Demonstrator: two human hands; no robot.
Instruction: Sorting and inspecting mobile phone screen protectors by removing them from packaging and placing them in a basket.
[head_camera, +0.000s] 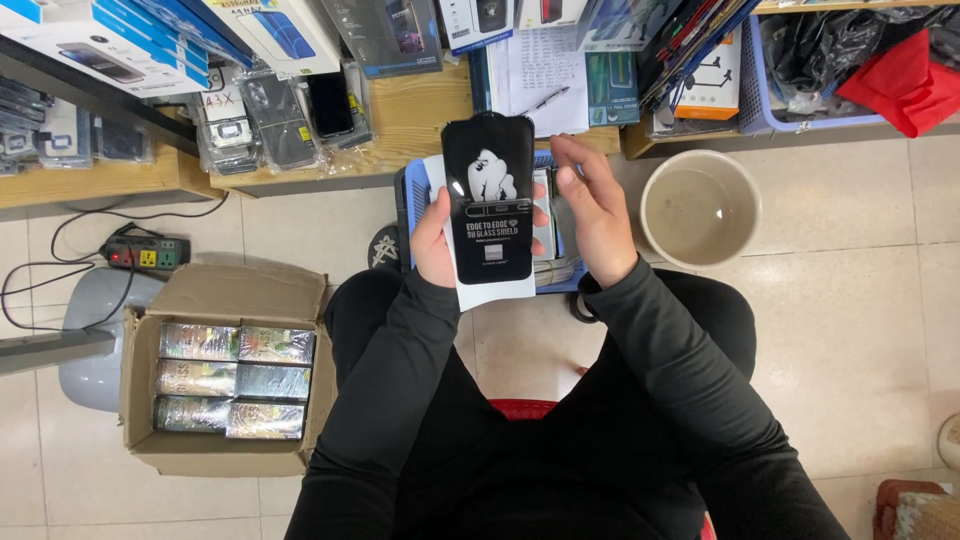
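open cardboard box (222, 385) of shiny packs on floor at left. left hand (433, 240) grips black screen-protector sleeve (488, 200) upright w/ white backing card behind, over blue basket (413, 200); right hand (590, 205) flat on its right edge, fingers loose, not clenched. risk imo: one-sided grip, card could slip out & drop toward beige bucket (700, 208) on right.

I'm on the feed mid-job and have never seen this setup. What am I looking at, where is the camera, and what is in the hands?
There is no machine here: a seated person in black sleeves works with bare hands. The one picture comes from a camera on their head, looking down past their lap to a tiled floor. The left hand holds a flat black packet with a white sleeve behind it. The right hand rests against the packet's right edge, fingers open. Beneath the hands sits a blue basket. On the floor at left is a cardboard box of shiny wrapped packs; at right, a round beige bucket. Low wooden shelves above carry phone accessories.
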